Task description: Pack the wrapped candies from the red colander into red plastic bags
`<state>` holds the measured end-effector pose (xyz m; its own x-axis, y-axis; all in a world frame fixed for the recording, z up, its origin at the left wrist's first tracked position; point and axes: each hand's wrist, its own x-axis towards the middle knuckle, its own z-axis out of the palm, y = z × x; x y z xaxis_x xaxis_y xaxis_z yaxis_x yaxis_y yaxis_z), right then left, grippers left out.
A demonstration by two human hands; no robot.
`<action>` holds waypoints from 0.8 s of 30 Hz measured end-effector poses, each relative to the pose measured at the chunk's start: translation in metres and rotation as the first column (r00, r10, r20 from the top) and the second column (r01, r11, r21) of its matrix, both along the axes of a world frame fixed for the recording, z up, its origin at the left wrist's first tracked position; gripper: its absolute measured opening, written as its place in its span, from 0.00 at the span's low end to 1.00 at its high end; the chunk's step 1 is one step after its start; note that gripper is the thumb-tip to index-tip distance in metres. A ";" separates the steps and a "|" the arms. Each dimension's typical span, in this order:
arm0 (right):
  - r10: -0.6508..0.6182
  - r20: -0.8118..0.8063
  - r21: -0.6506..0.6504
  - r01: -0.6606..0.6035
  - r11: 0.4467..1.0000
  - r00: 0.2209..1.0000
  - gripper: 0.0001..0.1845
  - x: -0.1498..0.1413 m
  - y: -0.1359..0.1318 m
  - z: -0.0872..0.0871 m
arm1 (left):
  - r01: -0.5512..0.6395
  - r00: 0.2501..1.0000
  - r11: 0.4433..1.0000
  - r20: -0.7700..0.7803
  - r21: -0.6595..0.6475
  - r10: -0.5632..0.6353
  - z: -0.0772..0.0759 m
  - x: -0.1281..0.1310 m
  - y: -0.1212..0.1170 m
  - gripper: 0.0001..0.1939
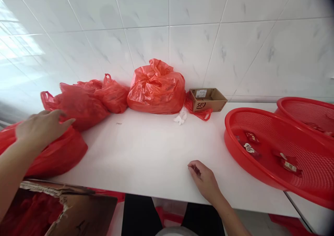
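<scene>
Cardboard box [206, 102]: black "SF" logo printed on front panel; white label [200, 93] on inner flap, small print illegible. Red wrappers [290, 166]: white labels, text too small to read.

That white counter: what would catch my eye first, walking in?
Bulging red plastic bags line the white tiled wall at the back of the white counter. At right, a round red mesh basket holds small red-wrapped packets. At left, the person's left hand lies over another red bag.

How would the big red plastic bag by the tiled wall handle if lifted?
The red plastic bag looks floppy, its thin film in loose folds. Contents are hidden, so weight is unclear; it would probably slump, not roll.
</scene>
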<state>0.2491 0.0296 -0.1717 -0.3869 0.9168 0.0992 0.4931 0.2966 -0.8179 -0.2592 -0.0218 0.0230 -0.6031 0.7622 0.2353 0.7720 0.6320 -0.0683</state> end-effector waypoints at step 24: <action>-0.049 0.031 0.015 0.049 0.999 0.998 0.11 -0.003 0.001 -0.002 | -0.178 0.983 0.954 -0.002 0.240 0.184 0.057 -0.023 0.071 0.32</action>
<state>0.2460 0.0303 -0.1740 -0.3448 0.9332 0.1010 0.5325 0.2830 -0.7977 -0.2823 0.0488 0.0802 -0.7176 0.5609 0.4128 0.6430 0.7613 0.0834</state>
